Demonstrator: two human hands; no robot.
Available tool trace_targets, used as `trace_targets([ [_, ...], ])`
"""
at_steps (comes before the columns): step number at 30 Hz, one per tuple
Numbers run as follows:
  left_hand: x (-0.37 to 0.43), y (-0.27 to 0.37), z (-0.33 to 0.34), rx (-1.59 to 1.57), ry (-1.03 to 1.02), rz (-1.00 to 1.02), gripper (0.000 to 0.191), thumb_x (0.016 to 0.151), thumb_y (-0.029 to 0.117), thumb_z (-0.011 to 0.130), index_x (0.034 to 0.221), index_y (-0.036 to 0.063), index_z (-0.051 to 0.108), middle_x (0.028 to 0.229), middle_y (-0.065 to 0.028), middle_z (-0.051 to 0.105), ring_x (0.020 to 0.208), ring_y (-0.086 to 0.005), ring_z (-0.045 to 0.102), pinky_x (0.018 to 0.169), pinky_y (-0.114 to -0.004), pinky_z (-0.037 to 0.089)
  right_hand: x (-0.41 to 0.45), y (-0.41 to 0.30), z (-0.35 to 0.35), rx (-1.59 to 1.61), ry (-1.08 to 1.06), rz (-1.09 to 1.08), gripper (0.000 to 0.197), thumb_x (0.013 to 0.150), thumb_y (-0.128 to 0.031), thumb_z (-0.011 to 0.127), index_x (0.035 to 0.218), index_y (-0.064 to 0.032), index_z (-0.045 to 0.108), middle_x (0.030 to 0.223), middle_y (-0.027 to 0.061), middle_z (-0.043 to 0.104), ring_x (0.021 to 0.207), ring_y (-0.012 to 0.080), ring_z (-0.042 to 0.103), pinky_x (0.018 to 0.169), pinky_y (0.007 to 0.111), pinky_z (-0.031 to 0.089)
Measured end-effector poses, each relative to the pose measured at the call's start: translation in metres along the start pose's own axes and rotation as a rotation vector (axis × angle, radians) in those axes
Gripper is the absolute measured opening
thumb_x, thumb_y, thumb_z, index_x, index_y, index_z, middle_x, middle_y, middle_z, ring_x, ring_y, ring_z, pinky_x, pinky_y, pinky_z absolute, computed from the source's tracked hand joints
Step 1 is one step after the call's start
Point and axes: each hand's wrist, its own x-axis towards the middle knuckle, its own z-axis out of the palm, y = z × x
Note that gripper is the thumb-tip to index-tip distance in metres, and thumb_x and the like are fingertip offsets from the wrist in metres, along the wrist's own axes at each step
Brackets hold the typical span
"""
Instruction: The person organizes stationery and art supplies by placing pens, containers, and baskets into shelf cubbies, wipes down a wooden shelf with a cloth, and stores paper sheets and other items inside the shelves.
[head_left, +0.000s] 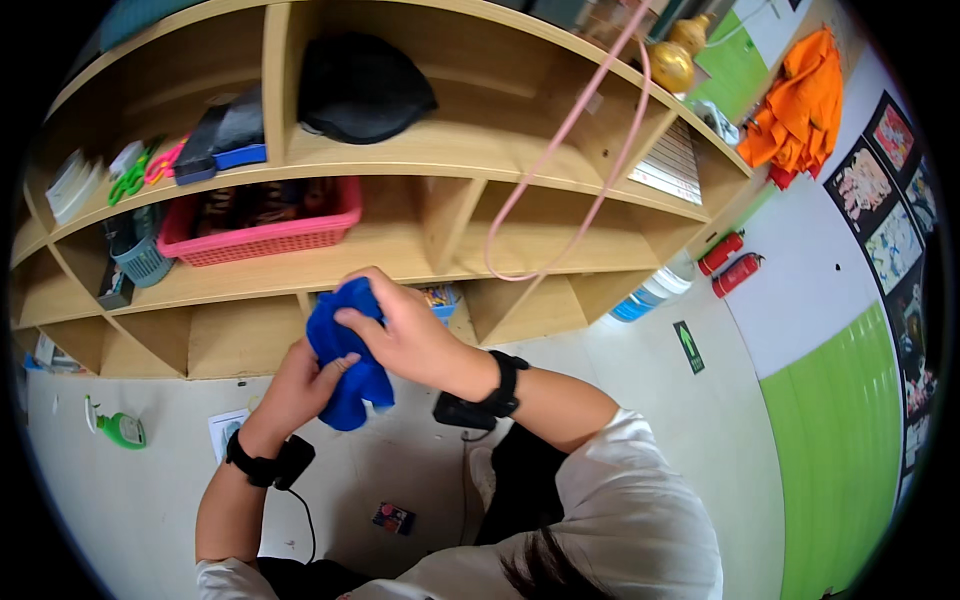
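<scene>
A blue cloth is bunched between my two hands, in front of the lower shelves of a light wooden shelf unit. My left hand grips its lower left side, with the thumb laid across the cloth. On its upper right side, my right hand has hold of the folds, its fingers curled over the top edge. Both wrists wear black straps with small black devices. Part of the cloth is hidden by the fingers.
A pink plastic basket and a blue-grey basket stand on the middle shelf. Above them lie green scissors and a black cloth item. A pink cord hangs at the right. A green spray bottle lies on the floor.
</scene>
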Motion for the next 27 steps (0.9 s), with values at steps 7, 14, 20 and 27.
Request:
trace_targets([
  [7, 0.011, -0.015, 0.010, 0.208, 0.033, 0.051, 0.025, 0.094, 0.002, 0.054, 0.118, -0.0024, 0.052, 0.105, -0.0103, 0.065, 0.100, -0.0160, 0.060, 0.089, -0.031, 0.047, 0.012, 0.015, -0.007, 0.026, 0.045, 0.075, 0.023, 0.091, -0.021, 0.064, 0.098, 0.0005, 0.057, 0.084, 0.0098, 0.066, 0.074, 0.0168, 0.063, 0.068, 0.030, 0.051],
  [14, 0.014, -0.031, 0.006, 0.223, 0.138, 0.014, 0.035, 0.085, -0.006, 0.059, 0.119, -0.0024, 0.053, 0.106, -0.0132, 0.066, 0.097, -0.0172, 0.062, 0.087, -0.031, 0.048, 0.006, 0.042, -0.032, 0.244, -0.093, 0.210, 0.036, 0.087, -0.020, 0.071, 0.112, -0.0010, 0.054, 0.094, 0.0031, 0.064, 0.085, 0.0082, 0.060, 0.075, 0.024, 0.050],
  [20, 0.013, -0.029, 0.020, 0.305, 0.101, -0.091, 0.037, 0.087, 0.005, 0.066, 0.121, -0.0033, 0.052, 0.103, -0.0107, 0.068, 0.093, -0.0158, 0.063, 0.084, -0.031, 0.050, -0.006, 0.063, -0.017, 0.249, -0.108, -0.028, 0.039, 0.087, -0.019, 0.071, 0.117, -0.0023, 0.053, 0.092, 0.0039, 0.063, 0.089, 0.0145, 0.061, 0.080, 0.030, 0.051],
  [27, 0.021, -0.023, 0.023, 0.144, 0.113, -0.138, 0.040, 0.098, 0.026, 0.055, 0.126, -0.0020, 0.050, 0.104, -0.0068, 0.064, 0.090, -0.0124, 0.059, 0.080, -0.028, 0.049, 0.012, 0.063, -0.019, 0.172, -0.068, 0.125, 0.022, 0.092, -0.018, 0.062, 0.103, 0.0010, 0.058, 0.085, 0.0090, 0.064, 0.078, 0.0134, 0.059, 0.071, 0.029, 0.049],
])
